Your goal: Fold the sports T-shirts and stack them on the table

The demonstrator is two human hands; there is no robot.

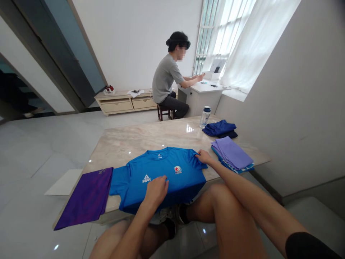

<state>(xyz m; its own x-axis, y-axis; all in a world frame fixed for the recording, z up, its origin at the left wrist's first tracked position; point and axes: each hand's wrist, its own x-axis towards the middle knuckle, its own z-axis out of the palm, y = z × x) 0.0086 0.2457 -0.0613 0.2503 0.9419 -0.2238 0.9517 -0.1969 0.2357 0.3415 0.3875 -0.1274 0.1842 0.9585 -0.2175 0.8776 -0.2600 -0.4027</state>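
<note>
A blue T-shirt (161,162) lies front side up, its collar toward the far side of the marble-topped table and its lower part hanging over the near edge. White lettering and a round red-and-white badge mark its chest. My right hand (204,158) is closed on the sleeve at the shirt's right shoulder. Fingers curled, my left hand (157,190) rests against the middle of the chest, below the lettering. What its fingertips hold, if anything, is hidden. A folded purple garment (88,196) lies at the left, beside the shirt's other sleeve.
Folded lavender cloth (233,153) tops a pile at the right on the table (129,138). Behind it are dark blue folded clothes (219,127) and a clear bottle (205,117). A person (165,77) sits at a white desk (207,86) near the window.
</note>
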